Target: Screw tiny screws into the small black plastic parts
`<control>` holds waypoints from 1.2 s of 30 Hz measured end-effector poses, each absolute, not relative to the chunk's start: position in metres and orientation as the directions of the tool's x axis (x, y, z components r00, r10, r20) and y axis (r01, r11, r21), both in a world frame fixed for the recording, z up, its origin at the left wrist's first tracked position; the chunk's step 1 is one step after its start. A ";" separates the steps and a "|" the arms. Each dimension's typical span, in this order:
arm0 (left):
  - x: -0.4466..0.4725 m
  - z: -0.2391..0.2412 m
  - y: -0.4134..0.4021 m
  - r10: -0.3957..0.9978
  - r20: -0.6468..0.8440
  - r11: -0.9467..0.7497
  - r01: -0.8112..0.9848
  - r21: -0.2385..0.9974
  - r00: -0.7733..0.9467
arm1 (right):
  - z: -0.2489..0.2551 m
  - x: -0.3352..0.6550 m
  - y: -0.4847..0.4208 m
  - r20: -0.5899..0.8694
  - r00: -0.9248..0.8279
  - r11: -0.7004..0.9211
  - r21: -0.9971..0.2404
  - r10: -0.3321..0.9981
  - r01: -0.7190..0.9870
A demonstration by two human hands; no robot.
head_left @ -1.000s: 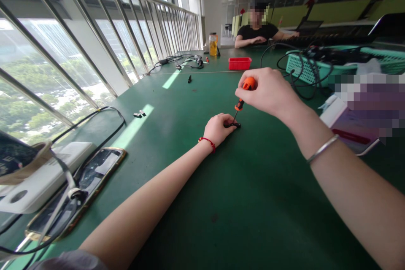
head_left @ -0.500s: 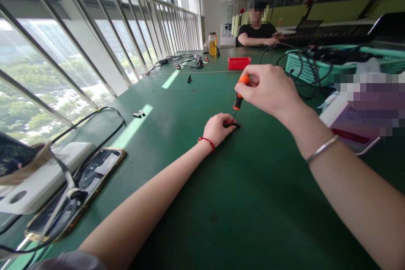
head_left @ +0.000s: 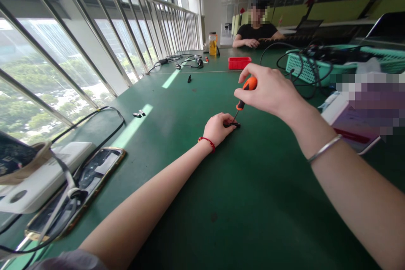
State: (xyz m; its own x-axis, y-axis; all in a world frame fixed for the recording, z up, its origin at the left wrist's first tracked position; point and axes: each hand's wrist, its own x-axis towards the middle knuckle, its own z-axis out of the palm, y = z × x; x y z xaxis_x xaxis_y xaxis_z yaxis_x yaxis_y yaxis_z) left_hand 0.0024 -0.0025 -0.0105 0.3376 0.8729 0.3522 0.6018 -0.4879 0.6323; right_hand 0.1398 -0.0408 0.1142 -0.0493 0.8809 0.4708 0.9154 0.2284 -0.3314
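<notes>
Pinning a small black part [head_left: 236, 125] on the green bench [head_left: 190, 168] in the clamped fingers of the left hand [head_left: 217, 127]. Tilting an orange-and-black screwdriver [head_left: 241, 104] over it, apparently touching at the tip, with thumb and forefinger of the right hand [head_left: 268, 90] spread around the handle; cannot tell how firmly gripped. Seemingly partway through screwing, not yet finished. Leaving another black piece [head_left: 189, 79] untouched beyond.
</notes>
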 end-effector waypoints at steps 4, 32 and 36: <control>0.002 -0.010 -0.003 0.871 0.358 -0.491 0.598 0.634 0.335 | 0.112 0.140 -0.040 0.468 -0.031 0.204 -0.324 0.883 0.924; 0.002 -0.010 -0.003 0.872 0.358 -0.489 0.595 0.638 0.334 | 0.112 0.143 -0.034 0.400 -0.015 0.198 -0.419 0.916 0.886; 0.002 -0.011 -0.002 0.864 0.371 -0.503 0.588 0.633 0.339 | 0.111 0.141 -0.036 0.493 -0.094 0.313 -0.384 0.865 0.869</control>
